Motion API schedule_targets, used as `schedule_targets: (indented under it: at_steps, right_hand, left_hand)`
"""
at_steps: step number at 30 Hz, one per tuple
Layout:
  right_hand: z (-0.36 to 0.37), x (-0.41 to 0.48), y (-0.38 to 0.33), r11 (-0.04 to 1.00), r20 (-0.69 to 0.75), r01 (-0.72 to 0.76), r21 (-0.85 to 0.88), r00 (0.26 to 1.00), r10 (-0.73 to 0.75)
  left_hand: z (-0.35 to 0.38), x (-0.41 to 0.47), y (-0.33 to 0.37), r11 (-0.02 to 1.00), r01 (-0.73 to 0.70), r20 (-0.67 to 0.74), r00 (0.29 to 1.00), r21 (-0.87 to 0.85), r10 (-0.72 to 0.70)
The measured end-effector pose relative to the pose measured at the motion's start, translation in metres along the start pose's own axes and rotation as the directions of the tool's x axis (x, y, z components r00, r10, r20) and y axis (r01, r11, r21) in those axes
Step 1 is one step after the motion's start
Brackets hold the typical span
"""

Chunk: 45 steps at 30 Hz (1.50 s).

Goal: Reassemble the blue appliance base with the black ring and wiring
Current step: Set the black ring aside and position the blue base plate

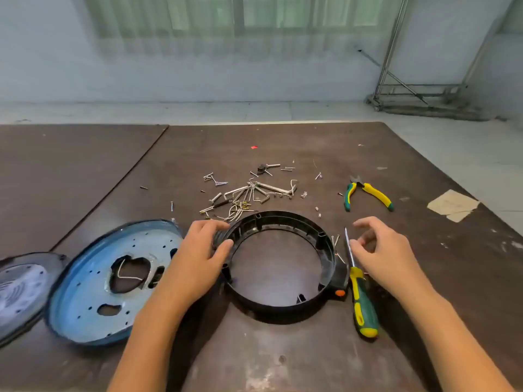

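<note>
A black plastic ring (283, 305) lies flat on the brown table, with an orange button on a tab at its right side. My left hand (198, 256) grips the ring's left rim, thumb inside and fingers over the outer wall. My right hand (379, 250) hovers just right of the ring with relaxed, slightly curled fingers and holds nothing. The blue appliance base (85, 292) lies to the left, a round plate with holes and a white wire (127, 275) showing through its central opening.
A green-and-yellow screwdriver (362, 301) lies right of the ring under my right hand. Pliers (368, 193) rest farther back right. Several screws, brackets and wires (249, 190) are scattered behind the ring. A grey round cover (19, 290) sits at the far left edge.
</note>
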State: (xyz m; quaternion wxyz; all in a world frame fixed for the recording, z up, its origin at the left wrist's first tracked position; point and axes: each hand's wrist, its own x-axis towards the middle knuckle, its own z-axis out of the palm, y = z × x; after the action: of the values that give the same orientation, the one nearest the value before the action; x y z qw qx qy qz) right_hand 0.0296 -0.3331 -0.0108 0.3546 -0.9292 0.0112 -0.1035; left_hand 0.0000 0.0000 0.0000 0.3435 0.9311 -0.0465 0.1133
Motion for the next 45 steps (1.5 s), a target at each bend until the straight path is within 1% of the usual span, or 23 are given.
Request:
schedule_targets:
  at_steps: [2,3,5,7,10,12,14,16,19,21,22,23,24,26,28,31,34,37,39,42,43,45]
  right_hand:
    - [0.011,0.011,0.008,0.996,-0.024,0.013,-0.085,1.0,-0.015]
    - [0.015,0.014,0.011,0.991,-0.013,0.021,-0.129,1.0,-0.023]
    - [0.021,0.014,0.01,0.98,0.019,0.031,-0.197,0.999,-0.028]
    - [0.024,0.01,0.009,0.968,0.03,0.04,-0.247,0.999,-0.034]
    - [0.022,0.006,0.008,0.966,0.026,-0.003,-0.258,1.0,0.01]
    - [0.022,0.0,0.009,0.968,0.017,-0.039,-0.249,0.999,0.044]
    - [0.023,-0.006,0.009,0.967,0.004,-0.037,-0.251,0.999,0.04]
    - [0.022,-0.01,0.009,0.972,-0.002,-0.038,-0.23,0.999,0.039]
    - [0.016,-0.01,0.012,0.985,0.019,-0.049,-0.166,0.998,0.053]
    - [0.011,-0.01,0.015,0.986,0.019,-0.045,-0.158,0.999,0.049]
    - [0.009,-0.011,0.016,0.984,0.038,-0.044,-0.172,0.998,0.052]
    - [0.007,-0.012,0.016,0.979,0.078,-0.043,-0.2,0.995,0.06]
    - [0.006,-0.013,0.015,0.969,0.137,-0.037,-0.243,0.988,0.072]
    - [0.005,-0.015,0.014,0.948,0.248,0.013,-0.317,0.966,0.069]
    - [0.003,-0.015,0.015,0.948,0.275,0.047,-0.315,0.96,0.044]
    - [0.001,-0.013,0.014,0.972,0.249,0.051,-0.23,0.968,0.008]
    - [-0.002,-0.01,0.012,0.992,0.22,0.037,-0.12,0.975,-0.01]
    - [-0.005,-0.008,0.011,0.996,0.204,0.092,-0.012,0.975,-0.087]
    - [-0.008,-0.008,0.012,0.991,0.165,0.13,0.029,0.977,-0.133]
    - [-0.007,-0.007,0.015,0.987,0.123,0.108,0.12,0.985,-0.123]
    - [-0.006,-0.007,0.015,0.981,0.109,0.099,0.166,0.987,-0.118]
    - [-0.004,-0.006,0.013,0.962,0.077,0.094,0.256,0.99,-0.118]
  left_hand:
    - [0.011,0.009,0.002,0.997,-0.044,-0.017,0.999,0.059,0.046]
    - [0.014,0.01,0.006,0.995,-0.074,-0.011,0.997,0.073,0.075]
    - [0.022,0.005,0.022,0.99,-0.129,0.087,0.989,0.066,0.123]
    - [0.033,-0.004,0.044,0.978,-0.193,0.216,0.961,0.084,0.171]
    - [0.06,-0.018,0.067,0.916,-0.333,0.389,0.892,0.224,0.23]
    - [0.078,-0.026,0.075,0.863,-0.41,0.443,0.859,0.295,0.256]
    - [0.088,-0.03,0.077,0.83,-0.435,0.425,0.863,0.349,0.273]
    - [0.09,-0.035,0.076,0.822,-0.428,0.365,0.884,0.376,0.293]
    - [0.081,-0.036,0.07,0.838,-0.413,0.226,0.908,0.355,0.352]
    - [0.069,-0.032,0.069,0.889,-0.388,0.098,0.922,0.242,0.375]
    - [0.062,-0.03,0.069,0.921,-0.36,0.034,0.933,0.15,0.359]
    - [0.055,-0.028,0.071,0.947,-0.32,-0.029,0.947,0.018,0.32]
    - [0.049,-0.025,0.072,0.953,-0.272,-0.084,0.961,-0.136,0.262]
    - [0.037,-0.02,0.071,0.894,-0.199,-0.17,0.975,-0.401,0.141]
    - [0.025,-0.017,0.07,0.815,-0.156,-0.215,0.976,-0.558,0.04]
    - [0.015,-0.014,0.067,0.715,-0.12,-0.21,0.977,-0.688,-0.039]
    - [0.01,-0.012,0.063,0.608,-0.044,-0.183,0.969,-0.793,-0.169]
    - [0.006,-0.011,0.057,0.485,-0.015,-0.168,0.947,-0.874,-0.274]
    - [0.004,-0.01,0.054,0.396,-0.027,-0.163,0.935,-0.918,-0.314]
    - [0.001,-0.01,0.05,0.266,-0.043,-0.145,0.914,-0.963,-0.379]
    - [0.0,-0.01,0.049,0.239,-0.039,-0.137,0.902,-0.97,-0.41]
    - [-0.002,-0.01,0.048,0.217,-0.028,-0.125,0.886,-0.976,-0.446]
